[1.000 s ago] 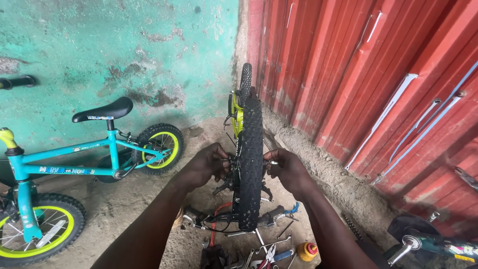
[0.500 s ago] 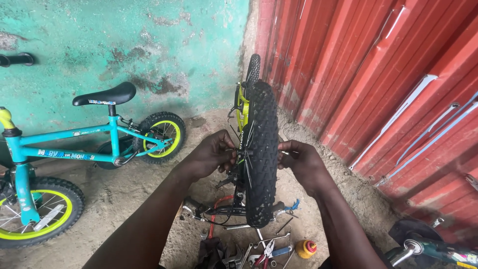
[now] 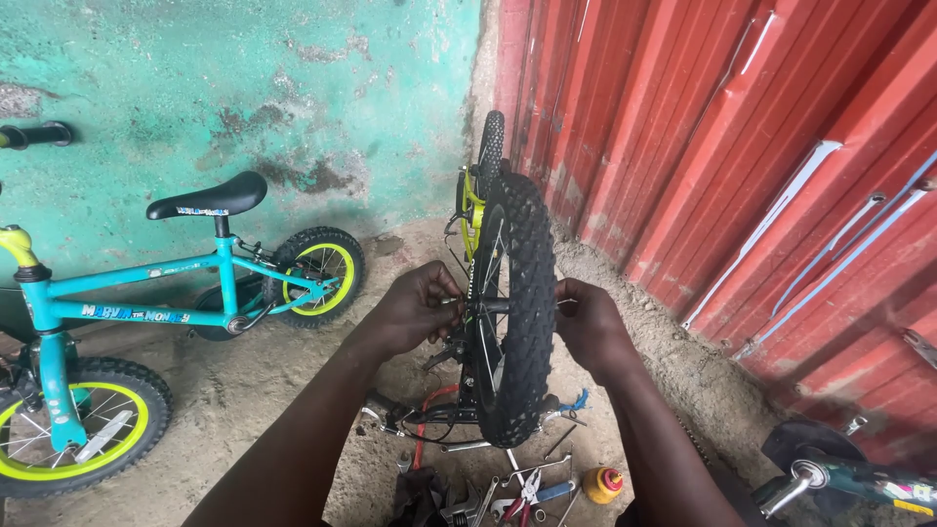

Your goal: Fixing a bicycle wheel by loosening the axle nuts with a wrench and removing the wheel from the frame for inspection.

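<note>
Hands meet at the hub of an upturned bicycle's knobby wheel (image 3: pixel 512 303): left hand (image 3: pixel 415 307) and right hand (image 3: pixel 590 327) each pinch an axle end, steadying it. Tools (image 3: pixel 517 488) lie below the wheel; a teal children's bike (image 3: pixel 146 322) stands left of it.

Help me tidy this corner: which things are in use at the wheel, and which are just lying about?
In use: knobby wheel, with the left hand and right hand at its axle.

Lying about: teal bike, pliers, small bottle, loose tools on the ground.
</note>
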